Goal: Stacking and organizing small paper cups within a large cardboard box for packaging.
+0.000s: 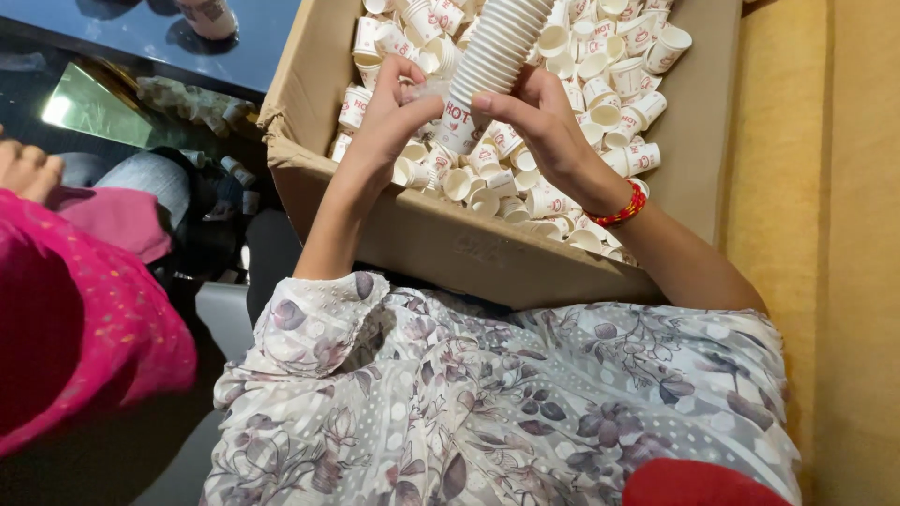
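A floral sleeve [319, 323] nearest, two hands [394, 117] [534, 126] pinching one stack of cups [492, 52] over one cardboard box [450, 244].

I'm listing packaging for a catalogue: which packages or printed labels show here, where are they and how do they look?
Cardboard box: centre, brown, open-topped, rectangular.
Stack of cups: held over the box by both hands, white, ribbed, red print on the lowest cup.
Loose cups: inside the box, small, white with red print.
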